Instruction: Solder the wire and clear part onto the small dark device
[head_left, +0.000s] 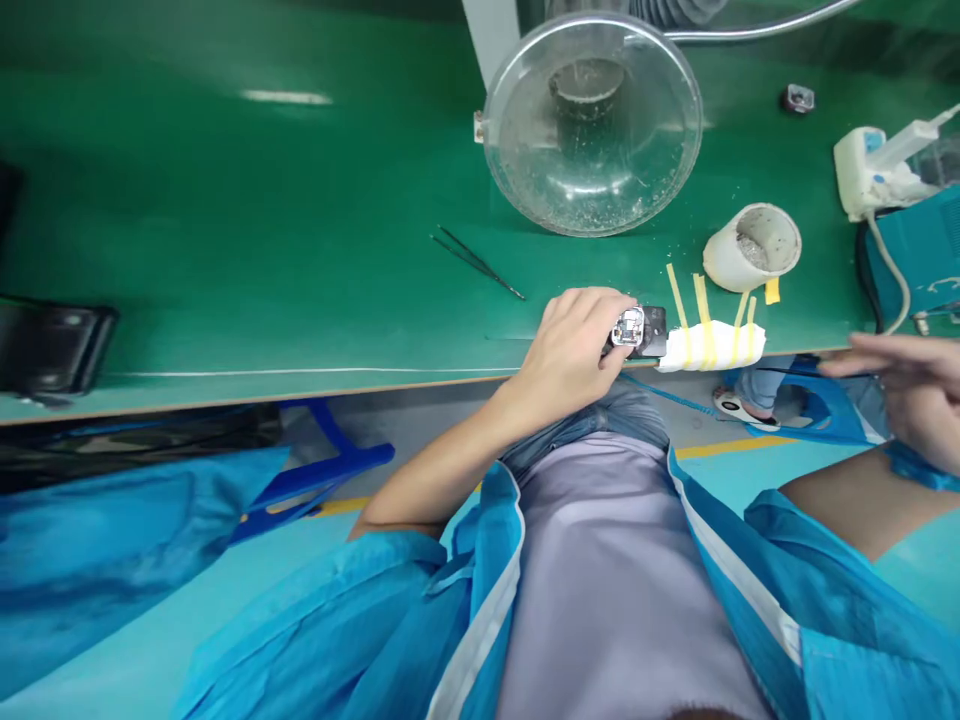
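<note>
Two hands: left hand (pixel 574 345) fingers grip a small module (pixel 637 330); blurred right hand (pixel 904 390) fingers spread, empty

1. The right hand (pixel 904 395) is blurred and cut off by the picture's right edge; I can't tell what its fingers are doing.
2. The left hand (pixel 577 350) covers most of the small dark device (pixel 643 331), so its shape stays unclear.
3. The teal machine (pixel 922 260) runs past the right edge.
4. The black case (pixel 52 345) is cut off at the left.
</note>
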